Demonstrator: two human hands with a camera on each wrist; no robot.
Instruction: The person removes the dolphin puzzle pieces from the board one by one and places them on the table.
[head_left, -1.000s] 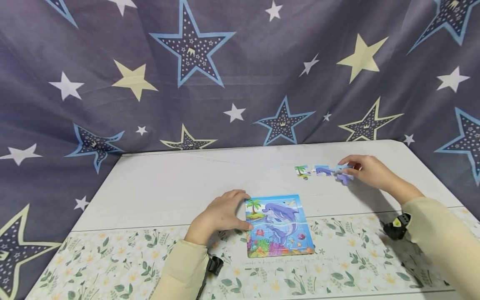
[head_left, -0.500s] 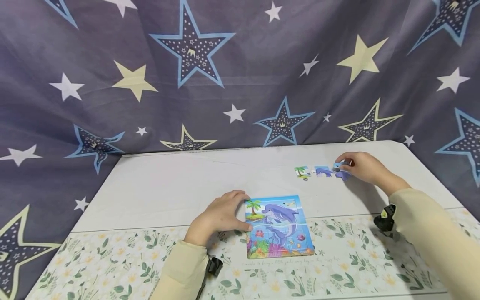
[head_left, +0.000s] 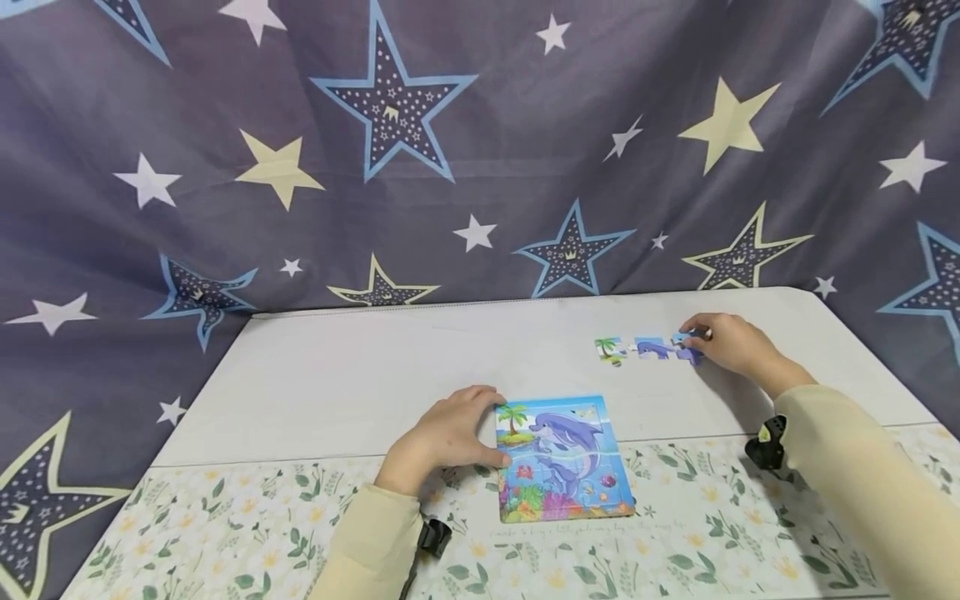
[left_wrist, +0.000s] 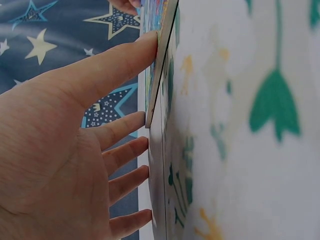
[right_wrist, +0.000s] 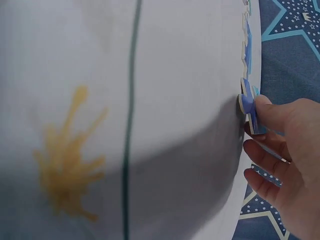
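Observation:
My right hand (head_left: 738, 348) pinches a blue and purple jigsaw puzzle piece (right_wrist: 247, 100) between thumb and fingers, close to the white tabletop. Just left of it lie a piece with a dolphin's head (head_left: 652, 348) and a palm tree piece (head_left: 609, 348). Nearer to me, a square dolphin puzzle (head_left: 566, 458) lies flat, its picture filled in. My left hand (head_left: 446, 437) rests at that puzzle's left side. In the left wrist view the thumb (left_wrist: 135, 52) touches the board's edge, and the other fingers are stretched out along the tabletop.
The table (head_left: 360, 375) is white at the back, with a floral mat (head_left: 247, 517) across the front. A dark curtain (head_left: 450, 125) printed with stars hangs behind it. Each forearm wears a small black device.
My right hand has shifted slightly left with its puzzle piece, closer to the dolphin's head piece. The left hand and the square puzzle stay put, while the head view has shifted slightly.

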